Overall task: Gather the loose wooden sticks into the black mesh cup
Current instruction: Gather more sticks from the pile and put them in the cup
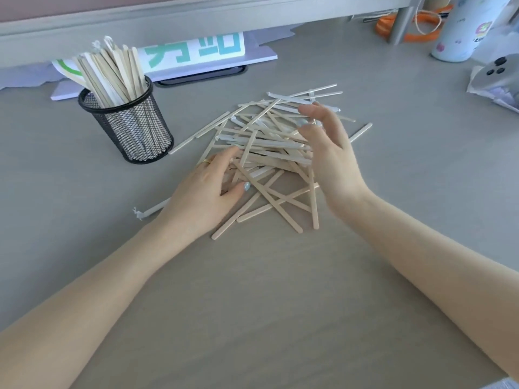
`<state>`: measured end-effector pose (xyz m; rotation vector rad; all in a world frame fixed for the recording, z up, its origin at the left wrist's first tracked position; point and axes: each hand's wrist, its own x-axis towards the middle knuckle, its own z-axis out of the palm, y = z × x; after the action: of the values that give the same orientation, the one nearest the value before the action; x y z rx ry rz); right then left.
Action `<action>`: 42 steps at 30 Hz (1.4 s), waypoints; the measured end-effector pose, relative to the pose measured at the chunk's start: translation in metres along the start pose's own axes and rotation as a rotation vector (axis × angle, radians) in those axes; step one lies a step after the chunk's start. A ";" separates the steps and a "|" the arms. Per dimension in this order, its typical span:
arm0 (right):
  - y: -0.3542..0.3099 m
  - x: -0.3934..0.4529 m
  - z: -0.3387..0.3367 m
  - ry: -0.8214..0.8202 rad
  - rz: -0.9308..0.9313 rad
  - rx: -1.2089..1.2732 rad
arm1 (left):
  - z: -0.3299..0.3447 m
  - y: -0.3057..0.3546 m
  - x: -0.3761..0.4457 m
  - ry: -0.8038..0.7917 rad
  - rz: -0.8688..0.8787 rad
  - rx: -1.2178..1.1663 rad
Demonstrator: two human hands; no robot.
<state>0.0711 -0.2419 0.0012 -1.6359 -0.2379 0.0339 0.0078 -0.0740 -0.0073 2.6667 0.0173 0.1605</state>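
Note:
A loose heap of wooden sticks (269, 141) lies criss-crossed on the grey table (252, 290), some still in clear wrappers. The black mesh cup (132, 127) stands upright to the left of the heap, packed with a bundle of sticks (112, 74) leaning left. My left hand (207, 189) lies palm down on the heap's near left edge, fingers curled over a few sticks, without a clear grip. My right hand (328, 153) hovers on edge at the heap's right side, fingers spread and empty. One wrapped stick (151, 213) pokes out from under my left wrist.
A white sign with teal characters (193, 51) stands behind the cup. A white bottle (460, 29), an orange ring (421, 23) and a grey metal leg (398, 21) sit at the back right. A crumpled bag with a grey device (497, 77) lies at the right edge.

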 end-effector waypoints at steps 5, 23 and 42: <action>0.000 0.018 -0.056 -0.478 -0.227 -0.821 | -0.012 -0.006 0.001 -0.149 -0.035 -0.079; 0.022 0.046 -0.031 -0.466 -0.343 -1.026 | -0.011 0.008 0.005 -0.143 0.067 0.173; -0.015 0.058 -0.015 -0.573 -0.224 -1.246 | -0.024 0.018 0.038 -0.204 0.031 0.534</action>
<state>0.1280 -0.2454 0.0244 -2.7972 -1.0317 0.2191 0.0420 -0.0774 0.0260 3.2039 -0.0537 -0.1271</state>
